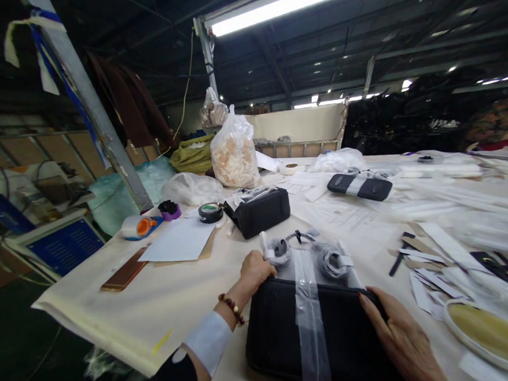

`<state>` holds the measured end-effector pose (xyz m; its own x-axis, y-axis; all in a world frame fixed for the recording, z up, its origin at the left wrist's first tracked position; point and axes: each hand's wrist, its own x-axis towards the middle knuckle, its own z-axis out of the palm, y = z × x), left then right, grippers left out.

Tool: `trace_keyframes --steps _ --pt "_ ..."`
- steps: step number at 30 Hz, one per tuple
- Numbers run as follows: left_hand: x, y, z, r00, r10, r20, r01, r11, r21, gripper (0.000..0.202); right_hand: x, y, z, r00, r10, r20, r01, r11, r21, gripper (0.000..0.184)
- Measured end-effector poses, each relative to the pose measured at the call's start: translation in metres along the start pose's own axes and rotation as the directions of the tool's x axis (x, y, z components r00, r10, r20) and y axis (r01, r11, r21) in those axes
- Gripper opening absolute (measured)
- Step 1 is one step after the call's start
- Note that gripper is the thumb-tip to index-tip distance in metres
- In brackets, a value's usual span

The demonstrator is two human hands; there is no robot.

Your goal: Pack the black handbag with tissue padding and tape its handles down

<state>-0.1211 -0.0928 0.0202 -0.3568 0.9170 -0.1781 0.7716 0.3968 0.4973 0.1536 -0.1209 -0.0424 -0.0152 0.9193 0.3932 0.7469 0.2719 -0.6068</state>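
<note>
A black zip-edged case (276, 328) lies in front of me on the cloth-covered table, with a strip of clear film (310, 320) running down its middle. Along its far edge sit two coils of grey cable, a left coil (278, 252) and a right coil (332, 261), with white bands. My left hand (257, 270), its fingers bent, grips the far left corner of the case right beside the left coil. My right hand (396, 325) holds the right edge, thumb on top and the other fingers mostly hidden.
Farther off are a black pouch (266, 213), another film-wrapped black case (360, 186) and a plastic bag of pale pieces (234, 151). Tape rolls, including a black one (211, 212), lie at left near white paper (179, 239). At right are cut strips (428, 265) and a yellowish dish (492, 333).
</note>
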Motion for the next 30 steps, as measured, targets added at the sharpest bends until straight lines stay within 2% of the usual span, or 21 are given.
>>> trace_keyframes --steps 5,10,11,13,15,17,19,21,26,30 --pt "-0.008 0.013 0.001 0.991 0.095 -0.096 -0.09 0.994 0.054 0.02 0.003 -0.004 0.001 0.997 0.064 0.051 -0.069 0.993 0.092 0.051" --pt "-0.004 0.009 0.003 0.993 0.103 -0.053 -0.102 0.995 0.019 0.017 0.004 -0.009 -0.002 0.99 0.108 0.09 -0.118 0.987 0.11 0.051" --pt "-0.003 0.007 0.004 0.993 0.101 -0.054 -0.102 0.995 0.0 0.016 0.005 -0.009 -0.003 0.993 0.084 0.083 -0.091 0.992 0.089 0.051" --pt "-0.003 0.004 0.005 0.993 0.095 -0.07 -0.098 0.994 -0.048 0.015 0.008 -0.011 -0.006 1.0 -0.023 -0.015 0.023 1.0 -0.006 0.051" --pt "-0.004 0.003 0.005 0.994 0.079 -0.08 -0.088 0.99 -0.115 0.014 0.016 -0.019 -0.008 0.975 -0.164 -0.151 0.147 0.982 -0.117 0.05" --pt "-0.004 0.003 0.005 0.996 0.058 -0.067 -0.071 0.976 -0.204 0.012 0.03 -0.034 -0.008 0.951 -0.244 -0.19 0.23 0.969 -0.091 0.046" --pt "-0.001 0.004 0.003 0.999 0.034 -0.038 -0.044 0.949 -0.313 0.011 0.05 -0.056 -0.002 0.966 -0.246 -0.08 0.252 0.966 0.064 0.042" --pt "0.003 0.007 -0.001 1.0 0.009 -0.007 -0.011 0.905 -0.425 0.011 0.075 -0.081 0.009 0.971 -0.232 0.063 0.218 0.96 0.176 0.039" --pt "0.014 0.013 -0.003 0.997 -0.02 0.074 0.061 0.787 -0.613 0.021 0.134 -0.13 0.054 0.941 -0.193 0.277 0.158 0.977 0.146 0.03" --pt "0.025 0.013 0.005 0.998 -0.023 0.055 0.054 0.736 -0.675 0.02 0.16 -0.148 0.083 0.887 -0.142 0.439 0.115 0.99 0.087 0.044"
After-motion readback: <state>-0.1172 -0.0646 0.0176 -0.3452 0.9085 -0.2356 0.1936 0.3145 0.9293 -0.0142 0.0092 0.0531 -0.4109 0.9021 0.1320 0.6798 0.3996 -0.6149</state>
